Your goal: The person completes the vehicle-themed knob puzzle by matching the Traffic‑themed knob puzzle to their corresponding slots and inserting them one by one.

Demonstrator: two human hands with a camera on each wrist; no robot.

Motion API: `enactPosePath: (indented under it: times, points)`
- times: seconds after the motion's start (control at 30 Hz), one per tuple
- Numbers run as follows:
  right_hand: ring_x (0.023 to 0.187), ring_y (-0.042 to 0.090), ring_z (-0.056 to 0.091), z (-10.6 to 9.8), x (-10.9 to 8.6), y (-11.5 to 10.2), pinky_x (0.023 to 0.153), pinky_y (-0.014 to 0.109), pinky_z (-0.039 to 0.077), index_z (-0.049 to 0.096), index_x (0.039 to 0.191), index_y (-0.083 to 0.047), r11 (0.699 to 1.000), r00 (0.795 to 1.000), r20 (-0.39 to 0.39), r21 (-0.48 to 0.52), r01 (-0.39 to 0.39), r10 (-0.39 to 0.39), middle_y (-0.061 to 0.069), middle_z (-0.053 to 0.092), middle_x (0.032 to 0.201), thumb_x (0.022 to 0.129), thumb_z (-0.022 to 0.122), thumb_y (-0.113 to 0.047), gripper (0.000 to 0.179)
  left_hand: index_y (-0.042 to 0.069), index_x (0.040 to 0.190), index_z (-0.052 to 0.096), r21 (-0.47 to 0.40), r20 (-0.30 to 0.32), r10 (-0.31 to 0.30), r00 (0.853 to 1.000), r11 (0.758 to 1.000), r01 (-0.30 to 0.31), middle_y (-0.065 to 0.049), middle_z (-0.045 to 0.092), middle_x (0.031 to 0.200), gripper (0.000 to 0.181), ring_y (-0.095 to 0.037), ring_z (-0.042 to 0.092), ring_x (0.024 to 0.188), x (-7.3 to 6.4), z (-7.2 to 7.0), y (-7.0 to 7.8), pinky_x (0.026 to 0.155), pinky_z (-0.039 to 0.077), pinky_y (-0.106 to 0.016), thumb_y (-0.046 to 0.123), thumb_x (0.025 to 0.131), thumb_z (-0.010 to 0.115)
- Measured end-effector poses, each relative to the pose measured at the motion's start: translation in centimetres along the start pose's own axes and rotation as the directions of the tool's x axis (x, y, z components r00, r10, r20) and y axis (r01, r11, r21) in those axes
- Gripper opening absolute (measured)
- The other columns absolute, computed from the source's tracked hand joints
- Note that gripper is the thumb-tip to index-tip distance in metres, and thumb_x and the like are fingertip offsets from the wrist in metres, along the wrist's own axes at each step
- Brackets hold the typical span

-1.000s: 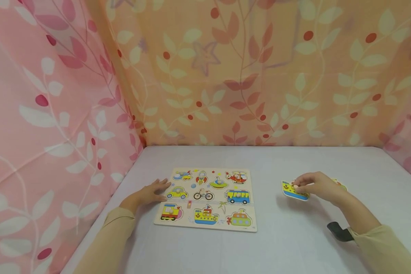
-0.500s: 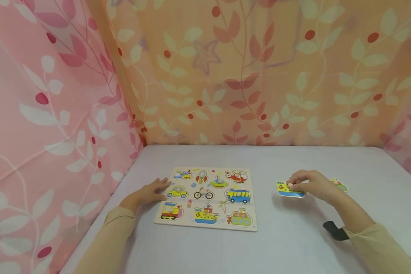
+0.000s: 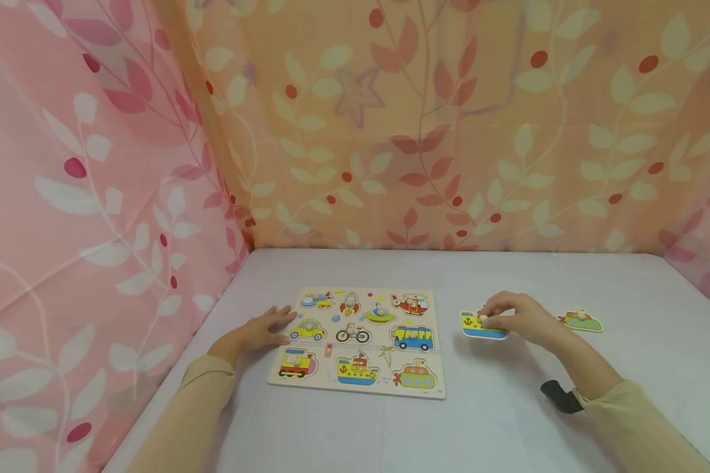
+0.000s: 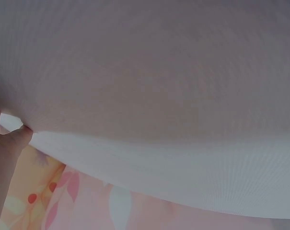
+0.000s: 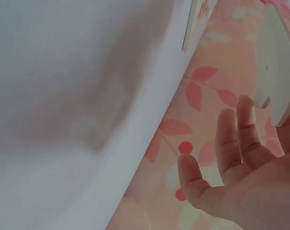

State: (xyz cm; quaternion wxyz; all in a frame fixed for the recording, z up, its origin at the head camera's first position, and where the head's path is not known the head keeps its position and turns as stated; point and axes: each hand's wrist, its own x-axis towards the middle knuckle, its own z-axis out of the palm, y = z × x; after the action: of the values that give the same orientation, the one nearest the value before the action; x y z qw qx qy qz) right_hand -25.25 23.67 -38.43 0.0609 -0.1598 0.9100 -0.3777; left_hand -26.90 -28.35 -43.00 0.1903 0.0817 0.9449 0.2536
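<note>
My right hand (image 3: 519,318) pinches the small knob of a ship puzzle piece (image 3: 479,326), which hangs above the table to the right of the puzzle board (image 3: 355,393). In the right wrist view the plain pale underside of the ship piece (image 5: 275,62) shows above the fingers. With its fingers spread and relaxed, my left hand (image 3: 264,330) rests at the board's left edge. Knobbed vehicle pieces fill most of the board, such as the bus (image 3: 413,337) and the train (image 3: 296,364). Its printed ship (image 3: 357,370) and submarine (image 3: 415,376) shapes show no knobs.
A submarine puzzle piece (image 3: 581,320) lies on the white table (image 3: 355,440) beyond the right forearm. A black strap-like part (image 3: 561,397) juts out by the right sleeve. Flowered cloth (image 3: 414,131) hangs behind the table and on its sides.
My right hand has carried the ship piece left towards the board, and the piece has levelled out. The submarine piece has come into full view. My left hand has stayed put.
</note>
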Motion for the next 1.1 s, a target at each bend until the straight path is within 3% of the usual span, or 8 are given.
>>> enactPosePath:
  times: [0.2,0.4,0.53,0.77,1.1]
  points:
    - [0.108,0.038,0.050,0.9,0.6,-0.8,0.089,0.057,0.044,0.075,0.097,-0.006,1.000,1.000,-0.005,-0.003,0.025,-0.025,0.013,0.059,0.110,0.087,0.073,-0.023,0.020,0.014,0.151,0.036,0.012,0.001,0.021,1.000,1.000,-0.021,-0.012,0.018,0.161,0.069,-0.040,-0.001,0.146,-0.1,-0.1,0.0,0.109,-0.002,-0.068,0.031,0.091,0.067]
    - [0.103,0.034,0.048,1.6,1.3,-1.5,0.082,0.045,0.047,0.077,0.097,-0.005,0.998,0.998,0.009,-0.016,-0.058,0.058,0.011,0.057,0.106,0.084,0.076,-0.024,0.022,0.016,0.151,0.037,-0.005,-0.006,0.002,1.000,1.000,-0.002,-0.010,0.018,0.161,0.069,-0.038,-0.001,0.147,-0.1,-0.1,-0.1,0.109,-0.001,-0.069,0.031,0.090,0.068]
    - [0.098,0.031,0.048,2.2,1.7,-1.7,0.075,0.037,0.045,0.077,0.096,-0.005,0.997,0.997,0.008,-0.016,-0.073,0.073,0.010,0.058,0.101,0.083,0.077,-0.021,0.021,0.017,0.151,0.037,-0.012,-0.004,-0.007,1.000,1.000,0.007,-0.009,0.018,0.161,0.069,-0.038,-0.001,0.147,-0.1,-0.1,0.1,0.109,-0.001,-0.068,0.032,0.090,0.068]
    - [0.091,0.026,0.047,3.3,2.3,-2.6,0.069,0.032,0.042,0.077,0.095,-0.006,0.998,0.998,0.015,-0.039,-0.059,0.059,0.008,0.060,0.097,0.082,0.078,-0.019,0.019,0.017,0.151,0.036,-0.009,0.000,-0.016,1.000,1.000,0.016,-0.008,0.017,0.161,0.069,-0.037,-0.002,0.147,-0.1,-0.2,0.3,0.110,-0.002,-0.067,0.031,0.091,0.068]
    - [0.089,0.026,0.046,5.1,2.8,-3.7,0.068,0.032,0.040,0.076,0.093,-0.003,0.996,0.997,0.001,0.039,-0.074,0.074,0.008,0.058,0.090,0.082,0.078,-0.016,0.017,0.018,0.151,0.036,-0.002,0.001,-0.012,1.000,1.000,0.012,-0.007,0.018,0.161,0.070,-0.036,-0.002,0.147,0.0,-0.1,0.1,0.110,-0.001,-0.068,0.032,0.091,0.067]
